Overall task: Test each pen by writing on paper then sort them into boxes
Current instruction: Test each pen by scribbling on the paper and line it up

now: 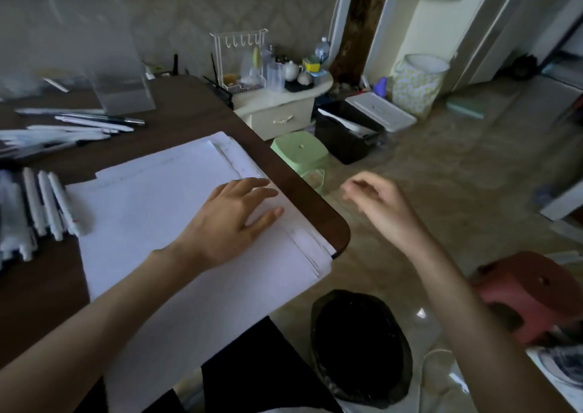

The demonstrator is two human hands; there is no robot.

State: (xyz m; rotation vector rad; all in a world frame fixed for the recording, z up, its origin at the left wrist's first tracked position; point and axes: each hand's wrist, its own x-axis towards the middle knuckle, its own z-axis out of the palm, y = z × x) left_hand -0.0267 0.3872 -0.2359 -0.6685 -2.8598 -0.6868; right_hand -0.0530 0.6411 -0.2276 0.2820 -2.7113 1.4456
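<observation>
Left hand: lies palm down on the paper stack, fingers straight and slightly spread. The grip is wide and flat, and it presses the sheets without holding anything. The fingertips reach toward the stack's far right edge, close to the rounded corner of the table.

Right hand: hangs in the air to the right of the left hand, past the table edge and above the floor. The fingers are loosely curled toward the table and the hand is blurred. No object shows between the fingers, so the grip reads as relaxed and empty.

Pens: none is in either hand. A row of white pens lies on the table well to the left of the left hand, just beside the left edge of the paper. A second, looser group of pens lies beyond and to the left of the left hand, apart from the paper.

Boxes: a clear container stands on the table beyond the second pen group, far from both hands.

Floor items: a bin with a black liner sits below and between the two forearms. A green stool stands just beyond the table edge, ahead of both hands. A red stool stands to the right of the right forearm
</observation>
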